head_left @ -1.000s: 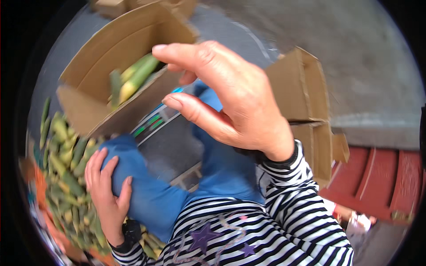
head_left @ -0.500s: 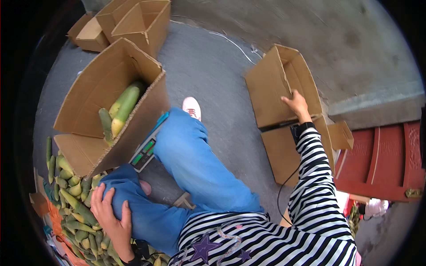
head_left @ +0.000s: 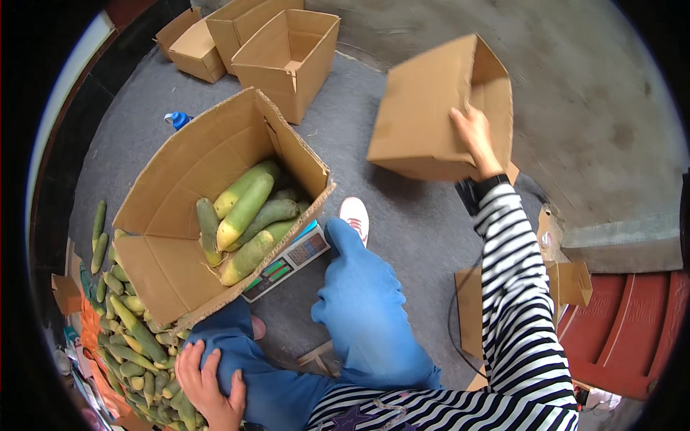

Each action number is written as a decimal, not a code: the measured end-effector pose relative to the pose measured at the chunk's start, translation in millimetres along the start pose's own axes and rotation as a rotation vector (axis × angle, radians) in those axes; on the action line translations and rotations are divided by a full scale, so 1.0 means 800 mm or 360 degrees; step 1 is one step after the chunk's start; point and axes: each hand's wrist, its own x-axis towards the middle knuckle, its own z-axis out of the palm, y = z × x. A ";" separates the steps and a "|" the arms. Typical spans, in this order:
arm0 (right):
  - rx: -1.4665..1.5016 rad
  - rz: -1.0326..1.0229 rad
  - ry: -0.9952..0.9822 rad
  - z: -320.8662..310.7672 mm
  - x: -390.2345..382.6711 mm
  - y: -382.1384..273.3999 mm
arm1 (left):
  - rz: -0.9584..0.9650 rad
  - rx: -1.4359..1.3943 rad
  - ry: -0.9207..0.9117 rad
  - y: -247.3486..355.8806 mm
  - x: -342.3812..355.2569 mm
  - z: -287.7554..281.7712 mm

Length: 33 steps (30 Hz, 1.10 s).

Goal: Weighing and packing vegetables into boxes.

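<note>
My right hand (head_left: 476, 140) grips the edge of a cardboard box (head_left: 424, 111), which hangs tilted over the floor at the right, its opening turned toward the wall. My left hand (head_left: 210, 388) rests on my left thigh, fingers spread and holding nothing. In front of me stands a large open cardboard box (head_left: 176, 190) with several long green radishes (head_left: 246, 210) inside, their ends yellowish. A scale (head_left: 296, 255) with green displays shows beneath the near right side of this box; the rest of the scale is hidden.
A pile of green radishes (head_left: 140, 348) lies at the lower left. More cardboard boxes (head_left: 277, 68) stand at the back left, near a blue bottle (head_left: 180, 120). Another box (head_left: 471, 305) is beside my right arm. Red panels (head_left: 618, 323) and a grey wall (head_left: 589, 93) bound the right side.
My right hand has lifted the box off the one below and moved it away from me. My view has shifted, showing more radishes in the large box. My left hand stays on my thigh.
</note>
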 end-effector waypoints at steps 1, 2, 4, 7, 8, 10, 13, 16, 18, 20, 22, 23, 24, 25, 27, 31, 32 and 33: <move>0.0051 -0.0071 0.0010 0.027 0.026 -0.029 | 0.0012 0.0001 -0.0005 0.000 0.004 -0.001; -0.0092 -0.0141 -0.0002 0.053 0.053 -0.058 | 0.0026 -0.0001 -0.0011 -0.001 0.008 -0.004; -0.0037 -0.0119 -0.0013 0.107 0.093 -0.115 | 0.0039 -0.0040 -0.0013 0.000 0.015 -0.006; 0.0200 0.0034 -0.0170 0.171 0.107 -0.194 | 0.0025 -0.0059 -0.0048 0.004 0.024 -0.007; 0.0208 0.0052 -0.0257 0.191 0.097 -0.218 | 0.0016 -0.0052 -0.0049 0.006 0.026 -0.006; 0.0223 -0.0225 -0.0533 0.209 0.055 -0.242 | 0.0014 -0.0058 -0.0049 0.010 0.029 -0.004; 0.0045 -0.0903 -0.0069 0.197 -0.019 -0.228 | 0.0033 -0.0064 -0.0055 0.014 0.032 -0.001; 0.0129 -0.1263 0.0090 0.111 -0.105 -0.131 | 0.0085 -0.0091 0.0017 0.015 0.033 0.000; -0.0205 -0.0991 0.0044 0.010 -0.174 -0.046 | 0.0084 -0.0067 0.0030 0.014 0.031 0.000; -0.0614 -0.0481 0.0058 -0.100 -0.251 0.028 | 0.0089 -0.0059 0.0042 0.013 0.029 0.001; -0.1205 0.0081 -0.0002 -0.194 -0.341 0.086 | 0.0106 0.0001 0.0051 0.011 0.027 0.004; -0.1219 0.0518 -0.0397 -0.239 -0.384 0.110 | 0.0114 0.0030 0.0057 0.010 0.026 0.007; -0.1485 0.0843 -0.0721 -0.263 -0.430 0.129 | 0.0097 0.0019 0.0026 0.007 0.025 0.010; -0.1416 0.1116 -0.1181 -0.281 -0.463 0.150 | 0.0077 0.0009 -0.0001 0.005 0.025 0.013; -0.0961 0.1220 -0.1132 -0.282 -0.533 0.176 | 0.0066 -0.0019 -0.0013 0.003 0.020 0.017; -0.1031 0.0704 -0.0590 -0.245 -0.551 0.205 | 0.0008 -0.0063 0.0031 -0.004 0.007 0.016; -0.0891 0.0571 -0.0479 -0.241 -0.532 0.206 | 0.0025 -0.0092 0.0048 -0.004 0.004 0.014; -0.0808 0.0505 -0.0368 -0.238 -0.500 0.205 | 0.0020 -0.0111 0.0057 -0.006 0.002 0.013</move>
